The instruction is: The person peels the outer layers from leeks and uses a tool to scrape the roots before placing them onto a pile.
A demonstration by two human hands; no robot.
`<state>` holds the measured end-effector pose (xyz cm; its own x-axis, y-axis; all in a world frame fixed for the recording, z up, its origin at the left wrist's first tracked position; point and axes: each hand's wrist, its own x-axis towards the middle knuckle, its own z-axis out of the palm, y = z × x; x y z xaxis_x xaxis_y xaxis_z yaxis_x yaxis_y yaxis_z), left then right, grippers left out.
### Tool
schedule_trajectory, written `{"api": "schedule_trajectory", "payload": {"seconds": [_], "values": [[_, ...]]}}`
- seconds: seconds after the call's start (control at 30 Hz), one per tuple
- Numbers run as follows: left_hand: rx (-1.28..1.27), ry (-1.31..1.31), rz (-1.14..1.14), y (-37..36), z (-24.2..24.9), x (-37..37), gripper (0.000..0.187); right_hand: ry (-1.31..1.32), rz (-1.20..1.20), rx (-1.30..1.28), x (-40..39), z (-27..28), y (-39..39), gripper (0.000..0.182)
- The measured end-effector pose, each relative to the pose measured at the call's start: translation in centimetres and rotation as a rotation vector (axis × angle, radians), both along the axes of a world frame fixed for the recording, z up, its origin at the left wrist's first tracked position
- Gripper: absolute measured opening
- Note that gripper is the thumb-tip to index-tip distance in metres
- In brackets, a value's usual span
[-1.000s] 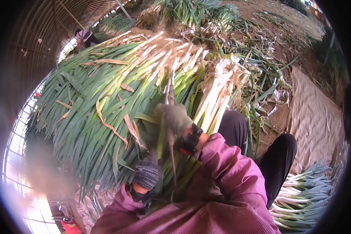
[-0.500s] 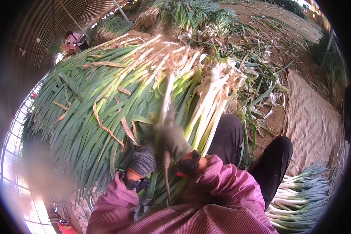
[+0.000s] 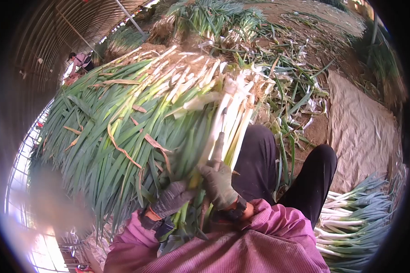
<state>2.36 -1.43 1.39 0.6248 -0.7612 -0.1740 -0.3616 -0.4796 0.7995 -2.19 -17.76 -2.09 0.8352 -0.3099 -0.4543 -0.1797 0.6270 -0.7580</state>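
Observation:
My left hand (image 3: 172, 199), in a dark grey glove, is closed around green leek leaves at the lower middle. Beside it on the right, my right hand (image 3: 219, 185), in a greenish-grey glove, is closed on a slim stick-like tool (image 3: 219, 144) that points up over the white stalks. The tool's upper part is blurred and hard to make out. White leek stalks (image 3: 240, 127) lie together above my right hand, their roots at the top. A large heap of green leeks (image 3: 109, 118) spreads out to the left of both hands.
My dark-trousered knees (image 3: 312, 182) are at the right. Beyond them lie a brown cloth (image 3: 357, 132) and a pile of leeks (image 3: 351, 223). Loose leaves (image 3: 296, 91) litter the ground. Another person (image 3: 79, 61) is at the far upper left; more bundles (image 3: 214, 18) stand behind the heap.
The pale stalk that stood upright above my hands is no longer there. My right hand has shifted slightly right and down, and shows more sharply; my left hand is slightly lower.

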Motion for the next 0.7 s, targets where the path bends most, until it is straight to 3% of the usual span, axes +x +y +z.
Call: {"api": "schedule_trajectory", "payload": {"seconds": [0.07, 0.1, 0.13, 0.27, 0.47, 0.57, 0.7], "values": [[0.095, -0.311, -0.089, 0.8, -3.5, 0.2, 0.022, 0.079, -0.046, -0.004, -0.3, -1.8, -0.2, 0.038], [0.128, -0.454, -0.133, 1.0, -4.5, 0.2, 0.023, 0.056, -0.178, 0.073, 0.0, -2.9, 0.2, 0.024], [0.160, -0.597, -0.177, 0.8, -4.8, -0.1, 0.025, 0.082, -0.162, 0.076, -0.4, -2.9, -0.1, 0.023], [0.554, -0.855, -0.460, 0.7, -5.2, -0.9, 0.023, 0.120, -0.186, 0.085, -1.2, -3.2, -1.3, 0.023], [0.725, -0.790, -0.556, 1.5, -4.5, -2.4, 0.021, 0.088, -0.228, 0.028, -0.6, -3.4, -2.1, 0.022], [0.432, -0.581, -0.114, 1.1, -2.8, -3.4, 0.019, 0.034, -0.191, 0.093, -1.5, -1.0, -2.6, 0.021], [0.303, -0.661, -0.125, 2.6, -5.3, -2.3, 0.016, 0.180, -0.046, 0.159, -1.6, -0.7, -2.7, 0.030]]}}
